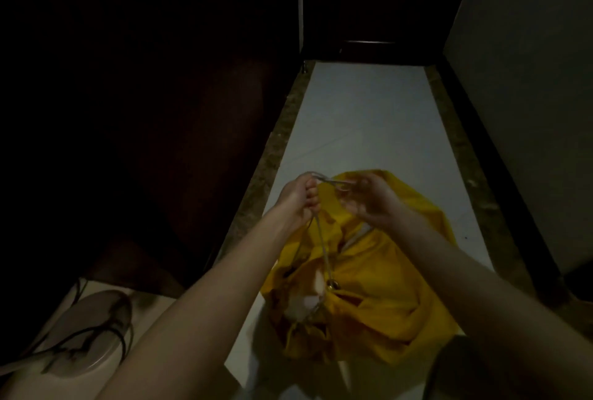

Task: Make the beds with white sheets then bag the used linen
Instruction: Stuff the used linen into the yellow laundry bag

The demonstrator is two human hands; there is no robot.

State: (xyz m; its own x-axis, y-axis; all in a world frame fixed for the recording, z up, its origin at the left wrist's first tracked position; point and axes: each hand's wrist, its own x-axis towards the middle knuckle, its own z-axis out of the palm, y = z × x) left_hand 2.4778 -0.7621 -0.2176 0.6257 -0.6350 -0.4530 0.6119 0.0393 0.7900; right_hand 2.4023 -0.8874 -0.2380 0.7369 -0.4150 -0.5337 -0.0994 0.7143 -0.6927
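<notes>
Here the yellow laundry bag sits on the pale floor directly below both hands, and its drawstring runs steeply up from the gathered mouth. The left hand grips the cord in curled fingers. The right hand pinches the loop beside it, equally near, so tightening likely means pulling upward.

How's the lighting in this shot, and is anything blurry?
Head view: dim overall; the left side is nearly black. The yellow bag and pale floor are brightest. The right hand is motion-blurred, the left hand sharper. Wide-angle distortion splays the walls.
</notes>
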